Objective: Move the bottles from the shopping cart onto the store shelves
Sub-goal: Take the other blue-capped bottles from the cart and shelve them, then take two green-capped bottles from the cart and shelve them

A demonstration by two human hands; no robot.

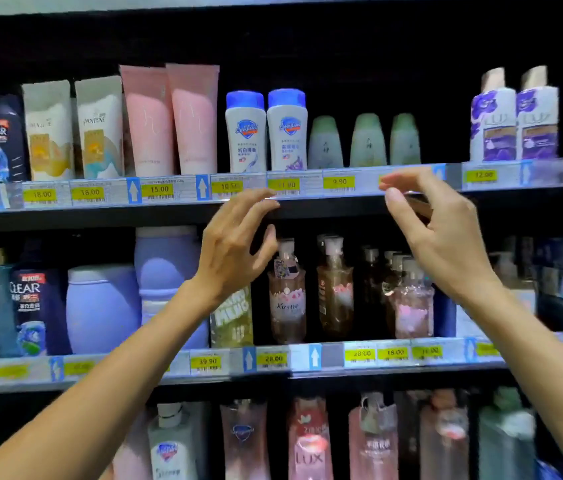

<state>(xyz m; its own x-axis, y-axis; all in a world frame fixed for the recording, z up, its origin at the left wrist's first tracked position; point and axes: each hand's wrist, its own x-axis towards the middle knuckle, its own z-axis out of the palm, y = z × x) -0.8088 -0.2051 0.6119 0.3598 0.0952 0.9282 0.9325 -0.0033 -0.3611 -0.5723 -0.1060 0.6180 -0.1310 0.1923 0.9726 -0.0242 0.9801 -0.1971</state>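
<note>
Both hands (235, 247) (436, 233) hang empty, grip loosely open, just below the upper shelf (307, 188) edge — upright green bottles (366, 142) stand above, between them, nearer the right hand.

Top shelf: two pink tubes (169, 119), three green bottles (366, 142) (blurred), two Safeguard bottles (266, 131).

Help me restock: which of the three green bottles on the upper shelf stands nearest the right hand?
The rightmost green bottle, directly above the right hand; the other two stand further left, toward the blue-capped bottles.

3 green bottles (367, 142) upright on top shelf (339, 183) (blurry), btwn white & purple ones.
</note>
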